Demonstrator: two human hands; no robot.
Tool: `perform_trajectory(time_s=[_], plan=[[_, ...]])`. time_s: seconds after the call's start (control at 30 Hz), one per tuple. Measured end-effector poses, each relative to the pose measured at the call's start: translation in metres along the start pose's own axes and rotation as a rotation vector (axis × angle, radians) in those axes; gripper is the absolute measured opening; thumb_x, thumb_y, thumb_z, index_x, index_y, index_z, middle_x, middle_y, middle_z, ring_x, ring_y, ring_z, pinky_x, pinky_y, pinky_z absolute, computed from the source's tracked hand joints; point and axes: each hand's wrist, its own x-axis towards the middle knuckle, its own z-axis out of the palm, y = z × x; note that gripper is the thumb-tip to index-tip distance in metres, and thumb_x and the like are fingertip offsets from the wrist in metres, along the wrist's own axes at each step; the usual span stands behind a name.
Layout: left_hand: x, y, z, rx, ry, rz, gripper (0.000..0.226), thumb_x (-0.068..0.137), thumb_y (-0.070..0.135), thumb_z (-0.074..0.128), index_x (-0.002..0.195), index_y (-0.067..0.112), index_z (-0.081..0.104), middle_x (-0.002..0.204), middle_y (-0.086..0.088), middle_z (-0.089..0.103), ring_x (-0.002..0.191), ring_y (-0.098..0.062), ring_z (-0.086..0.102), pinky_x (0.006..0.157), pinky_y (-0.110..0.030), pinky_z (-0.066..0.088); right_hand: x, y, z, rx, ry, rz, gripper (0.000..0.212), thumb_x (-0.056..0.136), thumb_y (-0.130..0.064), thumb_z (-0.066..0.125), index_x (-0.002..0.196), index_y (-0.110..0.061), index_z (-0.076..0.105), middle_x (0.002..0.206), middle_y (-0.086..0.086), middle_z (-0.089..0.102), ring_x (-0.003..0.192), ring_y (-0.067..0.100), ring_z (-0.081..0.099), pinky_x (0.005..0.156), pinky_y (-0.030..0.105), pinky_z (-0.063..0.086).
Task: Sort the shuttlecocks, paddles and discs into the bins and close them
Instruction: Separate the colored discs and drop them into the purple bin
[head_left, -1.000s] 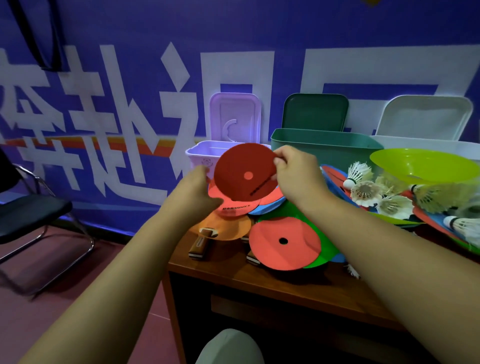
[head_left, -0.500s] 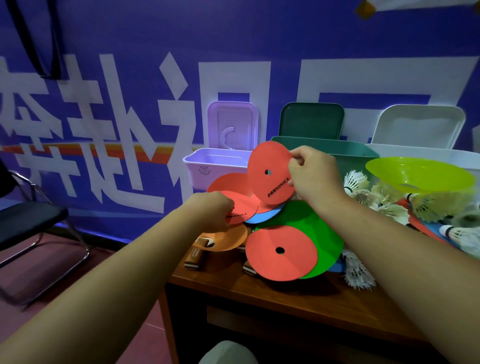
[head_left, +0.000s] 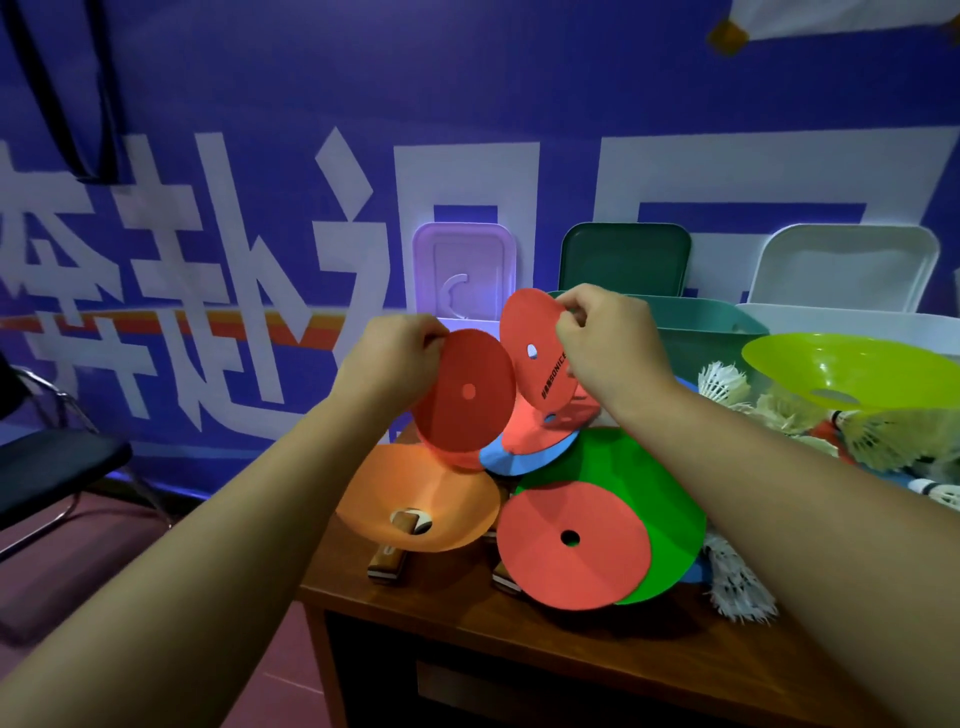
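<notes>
Since half a sec ago, when the L grip (head_left: 395, 358) was down in the pile (head_left: 649, 493), it has come up pinching a dark-red disc (head_left: 465, 389) by its top edge. R grip (head_left: 608, 343) pinches a second red disc (head_left: 537, 353) just beside it, both above the desk (head_left: 467, 623), in front of the lilac bin (head_left: 475, 321). Two discs freed, none binned yet, I'd judge. Its print reads "SONICE"; chars before it illegible. Blue banner (head_left: 260, 78): big white Chinese chars, cropped.

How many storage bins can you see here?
3, in a row at the back of the table, lids raised: purple bin left, green bin middle, white bin right. More could sit beyond the right edge.
</notes>
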Motion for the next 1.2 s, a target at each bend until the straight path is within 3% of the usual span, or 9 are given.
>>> perform_trajectory(time_s=[0.1,0.2,0.3,0.47,0.67,0.8,0.9,1.1,1.2], plan=[[0.012,-0.003,-0.006,-0.132,0.043,-0.096,0.023,0.101,0.02,0.058,0.112,0.018,0.078,0.101,0.001,0.077,0.09,-0.018,0.07,0.078,-0.029,0.055,0.008,-0.004,0.006,-0.001,-0.012,-0.029,0.032,0.093,-0.014,0.05,0.11,-0.022,0.076,0.09,-0.002,0.076,0.073,0.026,0.073,0.074,0.046,0.062],[0.021,-0.01,-0.008,-0.211,0.072,-0.185,0.022,0.101,0.019,0.056,0.105,0.018,0.078,0.082,0.005,0.074,0.064,-0.014,0.07,0.053,-0.029,0.058,0.015,-0.005,0.012,0.047,-0.064,-0.019,0.032,0.096,-0.009,0.049,0.113,-0.02,0.074,0.086,-0.003,0.072,0.058,0.019,0.074,0.064,0.044,0.064],[0.034,-0.019,-0.008,-0.311,0.097,-0.272,0.021,0.101,0.015,0.056,0.101,0.016,0.077,0.074,-0.001,0.073,0.053,-0.015,0.071,0.043,-0.024,0.054,0.022,-0.005,0.02,0.084,-0.094,-0.023,0.029,0.098,-0.006,0.049,0.112,-0.017,0.072,0.086,-0.001,0.07,0.05,0.013,0.072,0.059,0.041,0.064],[0.066,-0.027,-0.016,-0.505,0.094,-0.394,0.021,0.097,0.011,0.06,0.088,0.022,0.076,0.066,-0.003,0.075,0.056,-0.022,0.075,0.057,-0.033,0.064,0.041,-0.004,0.038,0.113,-0.095,0.0,0.022,0.098,-0.005,0.05,0.107,-0.015,0.068,0.075,0.002,0.067,0.05,0.012,0.072,0.06,0.038,0.063],[0.118,-0.039,-0.011,-0.641,0.065,-0.498,0.02,0.093,0.001,0.057,0.09,0.006,0.077,0.071,-0.018,0.076,0.063,-0.034,0.077,0.069,-0.045,0.067,0.071,-0.002,0.057,0.089,-0.115,0.023,0.027,0.096,-0.003,0.046,0.109,-0.013,0.067,0.077,0.008,0.07,0.049,0.014,0.072,0.059,0.041,0.064],[0.143,-0.049,0.011,-0.736,-0.034,-0.514,0.023,0.105,0.024,0.061,0.108,0.006,0.074,0.097,-0.015,0.079,0.077,-0.031,0.08,0.074,-0.037,0.066,0.088,0.003,0.069,0.082,-0.101,0.019,0.029,0.097,-0.004,0.045,0.112,-0.013,0.067,0.082,0.006,0.069,0.049,0.014,0.072,0.061,0.041,0.064],[0.145,-0.059,0.029,-0.64,-0.187,-0.489,0.027,0.106,0.029,0.057,0.115,0.009,0.072,0.108,-0.01,0.077,0.088,-0.025,0.08,0.086,-0.041,0.065,0.098,0.007,0.078,0.091,-0.086,0.018,0.028,0.097,-0.004,0.045,0.111,-0.012,0.068,0.086,0.008,0.068,0.049,0.015,0.072,0.062,0.043,0.064],[0.115,-0.075,0.032,-0.588,-0.349,-0.451,0.017,0.103,0.018,0.061,0.114,0.013,0.072,0.103,-0.004,0.079,0.085,-0.023,0.08,0.083,-0.043,0.065,0.114,0.01,0.093,0.005,-0.03,-0.054,0.032,0.095,-0.003,0.041,0.111,-0.014,0.067,0.106,0.009,0.063,0.047,0.015,0.07,0.057,0.039,0.061],[0.098,-0.081,0.022,-0.561,-0.385,-0.413,0.016,0.103,0.017,0.061,0.112,0.016,0.074,0.098,0.001,0.081,0.085,-0.023,0.079,0.079,-0.039,0.066,0.126,0.007,0.104,-0.019,0.008,-0.089,0.035,0.094,-0.002,0.042,0.114,-0.013,0.068,0.11,0.01,0.059,0.06,0.029,0.073,0.064,0.044,0.061]])
